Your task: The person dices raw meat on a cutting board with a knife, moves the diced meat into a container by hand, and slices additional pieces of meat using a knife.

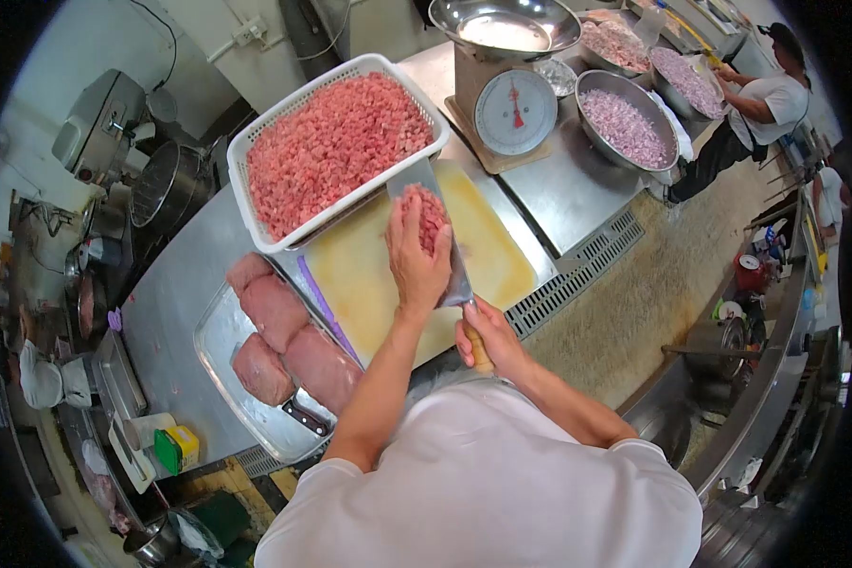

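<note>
My right hand is closed round the wooden handle of a cleaver. Its wide blade lies above the yellowed cutting board and carries a heap of chopped meat. Against that heap my left hand is cupped, fingers long and close together, holding the meat on the blade. Just beyond, a white plastic basket is filled with chopped meat. To the left, large pieces of raw meat lie in a metal tray with a black-handled knife.
A dial scale with a metal pan stands behind the board. Metal bowls of chopped purple onion sit to its right, where a person works. A yellow-green box stands at the lower left. A floor drain grate runs beside the table.
</note>
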Demonstrator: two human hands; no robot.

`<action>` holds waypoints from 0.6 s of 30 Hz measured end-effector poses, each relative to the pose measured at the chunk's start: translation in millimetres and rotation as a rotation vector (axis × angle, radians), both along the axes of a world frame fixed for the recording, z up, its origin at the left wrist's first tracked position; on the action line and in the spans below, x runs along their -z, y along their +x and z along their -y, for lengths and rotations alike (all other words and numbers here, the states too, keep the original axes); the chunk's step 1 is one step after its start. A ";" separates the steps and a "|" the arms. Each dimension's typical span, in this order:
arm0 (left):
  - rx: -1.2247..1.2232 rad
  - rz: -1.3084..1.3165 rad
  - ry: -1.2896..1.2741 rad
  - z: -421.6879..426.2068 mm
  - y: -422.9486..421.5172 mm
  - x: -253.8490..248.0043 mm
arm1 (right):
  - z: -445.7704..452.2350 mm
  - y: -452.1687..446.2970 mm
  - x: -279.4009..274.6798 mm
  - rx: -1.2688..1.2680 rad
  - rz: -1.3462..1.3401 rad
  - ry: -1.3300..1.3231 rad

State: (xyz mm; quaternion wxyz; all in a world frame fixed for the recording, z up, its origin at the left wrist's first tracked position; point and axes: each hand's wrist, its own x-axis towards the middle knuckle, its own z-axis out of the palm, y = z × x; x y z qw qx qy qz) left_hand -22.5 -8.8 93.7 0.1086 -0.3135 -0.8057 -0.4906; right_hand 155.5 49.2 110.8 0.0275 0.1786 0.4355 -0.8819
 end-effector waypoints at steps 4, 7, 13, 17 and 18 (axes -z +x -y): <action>-0.030 -0.216 0.082 -39.8 -63.9 -31.9 | -32.5 -36.0 -29.1 -0.026 -0.118 0.053; -0.066 -0.163 0.073 -68.8 -131.2 -44.9 | -51.8 -37.2 -30.4 -0.047 -0.107 0.034; -0.098 -0.181 -0.080 -48.4 -219.8 -33.8 | -75.2 38.3 9.9 -0.009 0.118 0.189; -0.191 -0.275 -0.392 -33.1 -254.9 9.9 | -96.2 106.2 37.9 0.047 0.218 0.167; -0.147 -0.328 -0.387 -42.5 -260.5 18.9 | -100.3 110.7 40.7 0.048 0.248 0.180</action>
